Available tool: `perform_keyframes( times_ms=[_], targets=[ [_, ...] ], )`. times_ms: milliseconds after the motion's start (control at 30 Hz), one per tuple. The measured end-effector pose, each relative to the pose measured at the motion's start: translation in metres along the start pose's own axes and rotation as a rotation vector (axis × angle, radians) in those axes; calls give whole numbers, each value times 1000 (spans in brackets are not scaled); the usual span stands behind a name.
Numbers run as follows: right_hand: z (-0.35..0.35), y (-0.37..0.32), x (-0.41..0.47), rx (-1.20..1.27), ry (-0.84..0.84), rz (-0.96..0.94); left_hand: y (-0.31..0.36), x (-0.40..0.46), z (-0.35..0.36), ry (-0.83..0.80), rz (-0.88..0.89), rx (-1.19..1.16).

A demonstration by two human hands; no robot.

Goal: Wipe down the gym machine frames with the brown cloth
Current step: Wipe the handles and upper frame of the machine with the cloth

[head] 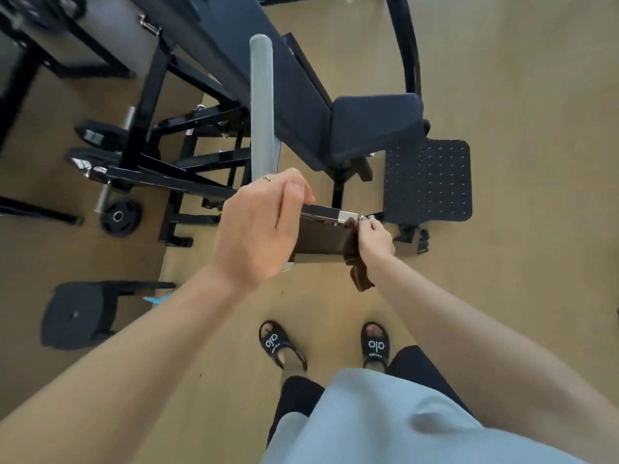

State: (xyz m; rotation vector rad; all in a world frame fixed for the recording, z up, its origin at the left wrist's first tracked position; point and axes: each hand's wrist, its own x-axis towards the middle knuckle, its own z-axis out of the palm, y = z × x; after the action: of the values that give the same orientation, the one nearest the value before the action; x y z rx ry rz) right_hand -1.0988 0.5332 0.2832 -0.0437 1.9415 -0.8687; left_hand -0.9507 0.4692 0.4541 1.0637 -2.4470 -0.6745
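1. We judge the brown cloth (360, 277) soft, light and limp; it is best bunched at one end so it presses flat against metal.
2. It is dark brown and crumpled, its tail hanging near the frame bar (321, 237).
3. Our right hand (375, 237) is clenched around its upper end at the bar's right end.
4. Our left hand (258, 229) curls over the bar's left part.

- Brown cloth (360, 277): soft, matt, plush fabric.
- Frame bar (323, 241): glossy dark painted metal, with a shiny bare-metal end (348, 216).
- Handle grip (262, 102): matt grey, finely textured.
- Seat pad (375, 125): smooth dark upholstery.
- Footplate (428, 180): studded, matt black.
- Floor (519, 78): smooth, wood-look.
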Motion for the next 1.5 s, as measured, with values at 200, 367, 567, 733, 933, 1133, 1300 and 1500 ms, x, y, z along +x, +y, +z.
perform_keyframes(
  times_ms=[200,367,567,733,933,1133,1300,1500],
  targets=[
    [29,-18,-91,135,-85,-362,5,-2,-1,-9,40,100],
    [29,-14,-95,112,-4,-495,10,-2,2,-32,76,199],
    [7,7,7,60,23,-24,6,0,-3,-32,127,177],
    [4,-7,14,165,2,254,4,-3,-1,-37,155,181],
    [38,-14,-75,410,-56,133,8,-1,0,-26,147,188],
    [26,-3,-23,408,26,229,8,-2,0,-26,118,188],
    [4,12,34,222,88,308,-2,-3,1,-17,173,198],
    [20,6,-22,83,-54,-127,14,0,2,-70,143,373]
  ],
)
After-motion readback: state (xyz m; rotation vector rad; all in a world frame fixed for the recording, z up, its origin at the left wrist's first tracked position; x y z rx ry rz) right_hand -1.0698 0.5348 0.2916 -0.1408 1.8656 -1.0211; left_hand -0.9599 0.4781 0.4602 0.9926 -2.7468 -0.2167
